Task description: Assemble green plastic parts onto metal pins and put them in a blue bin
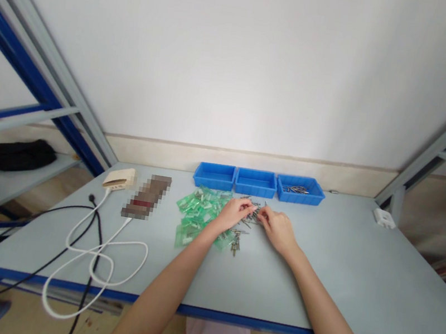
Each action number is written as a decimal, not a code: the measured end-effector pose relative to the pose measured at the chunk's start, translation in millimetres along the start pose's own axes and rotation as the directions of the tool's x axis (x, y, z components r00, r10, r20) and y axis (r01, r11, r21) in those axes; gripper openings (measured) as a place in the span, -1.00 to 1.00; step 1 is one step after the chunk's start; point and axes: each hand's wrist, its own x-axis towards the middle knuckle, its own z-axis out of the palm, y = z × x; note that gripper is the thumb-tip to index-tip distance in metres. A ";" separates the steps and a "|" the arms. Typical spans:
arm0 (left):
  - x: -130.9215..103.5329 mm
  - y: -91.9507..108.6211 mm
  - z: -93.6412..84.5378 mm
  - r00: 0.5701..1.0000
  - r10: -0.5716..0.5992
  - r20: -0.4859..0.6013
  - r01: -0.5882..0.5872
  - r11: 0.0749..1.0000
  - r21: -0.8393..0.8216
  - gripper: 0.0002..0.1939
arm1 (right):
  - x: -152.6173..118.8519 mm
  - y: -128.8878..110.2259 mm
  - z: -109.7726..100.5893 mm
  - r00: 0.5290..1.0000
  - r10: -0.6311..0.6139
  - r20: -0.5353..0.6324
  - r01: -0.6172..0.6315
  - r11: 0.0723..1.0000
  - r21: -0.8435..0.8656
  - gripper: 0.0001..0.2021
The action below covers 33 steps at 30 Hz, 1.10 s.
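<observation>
Green plastic baggies [197, 212] piling up mid-desk, a bit toward the back edge, with a scatter of small metal pins or bits [244, 222] lying just right of them. Both hands meeting right over that scatter: left hand [234, 212] resting partly on the edge of the baggie pile, fingers curled in and pinching at the pins; right hand [277, 226] pinching too, fingertips nearly touching the left's. Too small to say for sure whether either is actually holding a pin or just nudging one, so calling it "can't tell" on the grip.

Progress-wise, judging as early days. Three blue bins [255, 183] sitting in a row along the back edge: left and middle looking empty, right bin [299, 190] holding only a handful of metal pieces. Meanwhile most of the pins lying loose on the desk [337, 275] and the baggie heap looking untouched. So probably a small batch sorted, the bulk left.

Also hanging around: a beige power adapter [119, 178] near the back left corner, its white cable [98, 260] looping toward the front edge, a black cable [68, 233] tangling with it, and a small white block [384, 217] at the back right corner.
</observation>
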 end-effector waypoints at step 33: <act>3.8 3.4 19.7 0.992 -0.065 -0.109 0.029 0.953 -0.303 -0.69 | 18.7 22.4 35.1 0.924 0.379 -0.039 -0.180 0.525 0.832 -0.63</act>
